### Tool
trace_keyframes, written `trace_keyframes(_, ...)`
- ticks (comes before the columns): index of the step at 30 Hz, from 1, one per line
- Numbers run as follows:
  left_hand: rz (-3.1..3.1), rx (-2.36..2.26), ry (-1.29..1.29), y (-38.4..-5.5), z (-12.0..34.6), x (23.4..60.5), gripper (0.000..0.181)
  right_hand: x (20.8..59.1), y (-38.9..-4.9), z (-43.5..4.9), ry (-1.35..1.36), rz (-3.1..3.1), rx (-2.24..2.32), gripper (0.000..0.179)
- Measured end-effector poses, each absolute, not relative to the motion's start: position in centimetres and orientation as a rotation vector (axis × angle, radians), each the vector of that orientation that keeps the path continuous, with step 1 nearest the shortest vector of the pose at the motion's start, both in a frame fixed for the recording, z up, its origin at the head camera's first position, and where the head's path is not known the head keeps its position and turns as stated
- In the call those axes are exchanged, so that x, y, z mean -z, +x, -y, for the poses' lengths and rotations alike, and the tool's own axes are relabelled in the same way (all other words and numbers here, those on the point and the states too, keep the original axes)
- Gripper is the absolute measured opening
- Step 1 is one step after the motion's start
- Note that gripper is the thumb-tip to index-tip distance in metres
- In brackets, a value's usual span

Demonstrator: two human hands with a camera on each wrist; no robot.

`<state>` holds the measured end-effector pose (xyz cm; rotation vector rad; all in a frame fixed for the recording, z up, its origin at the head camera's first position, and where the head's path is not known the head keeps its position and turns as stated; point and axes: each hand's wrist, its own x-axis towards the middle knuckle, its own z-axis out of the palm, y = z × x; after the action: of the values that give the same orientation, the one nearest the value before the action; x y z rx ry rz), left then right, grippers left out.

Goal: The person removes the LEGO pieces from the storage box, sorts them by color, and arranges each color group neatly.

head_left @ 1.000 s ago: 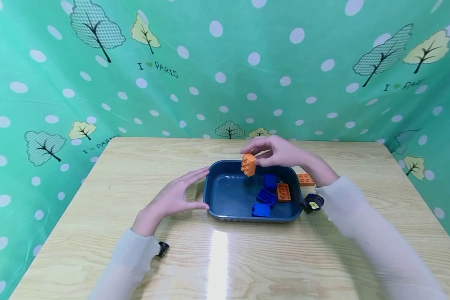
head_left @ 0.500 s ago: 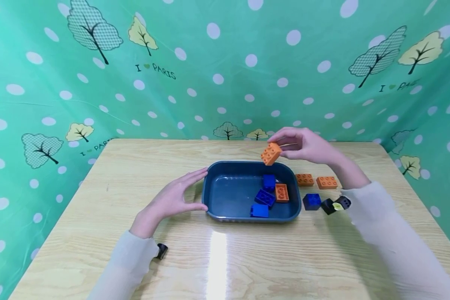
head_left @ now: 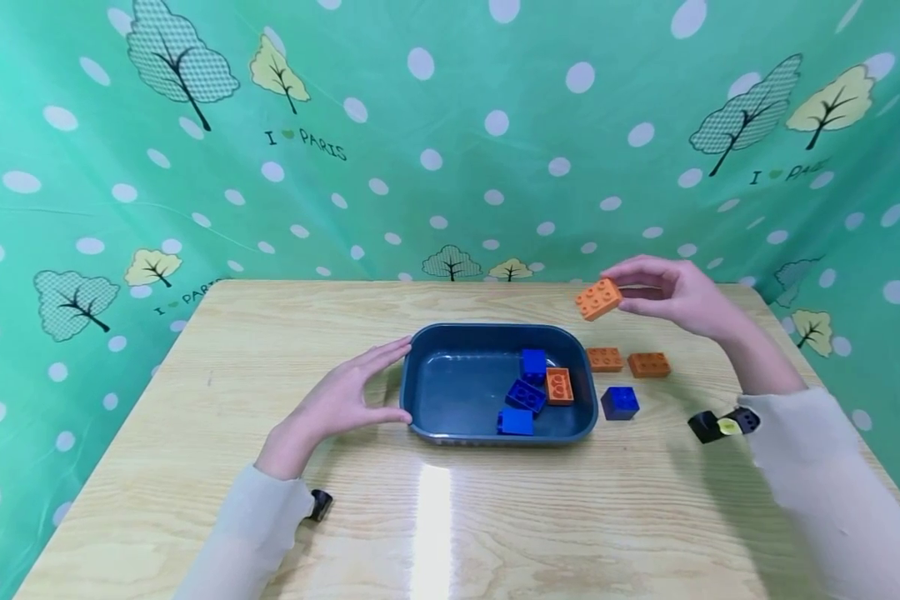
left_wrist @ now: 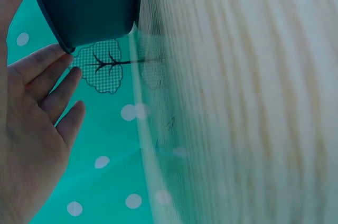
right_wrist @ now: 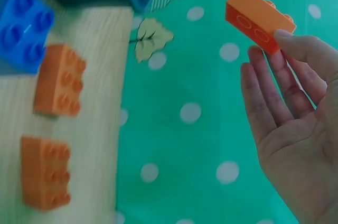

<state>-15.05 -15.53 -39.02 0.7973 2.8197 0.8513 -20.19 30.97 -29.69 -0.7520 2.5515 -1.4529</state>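
Between thumb and fingertips, my right hand (head_left: 678, 293) pinches an orange toy building brick (head_left: 598, 299) above the table, to the right of and behind the dark blue bin (head_left: 457, 435). The right wrist view shows that brick (right_wrist: 260, 17) from its hollow underside. My left hand (head_left: 345, 396) rests fingertips and thumb on the bin's left rim, its fingers fairly straight. Inside the bin, toward the right, lie several blue bricks (head_left: 515, 422) and one upturned orange brick (head_left: 558, 387).
Right of the bin, two orange bricks (head_left: 604, 360) and a blue brick (head_left: 620, 403) stand on the wooden table (head_left: 330, 525). A green printed curtain (head_left: 390, 125) hangs behind the table and at its sides. Black wrist cameras (head_left: 720, 426) sit at both cuffs.
My right hand has carried the orange brick rightward from above the bin to beyond its back right corner, uncovering the bricks on the table. The left hand has stayed at the rim.
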Motion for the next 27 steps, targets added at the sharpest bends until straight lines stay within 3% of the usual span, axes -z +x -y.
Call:
trace_keyframes(13,-2.817,-0.864,0.796,-14.9,15.6,39.0,0.097,32.5,-18.6,-36.1,-0.578,-2.62,1.537,0.04)
trace_keyframes(20,-2.815,-0.856,0.783,-14.9,15.6,38.9,0.097,34.6,-18.5,-39.0,-0.642,-2.525,1.672,0.039)
trace_keyframes(27,-2.813,-0.853,0.782,-15.0,15.6,39.0,0.097,36.3,-18.2,-40.9,-0.452,-2.616,1.587,0.037)
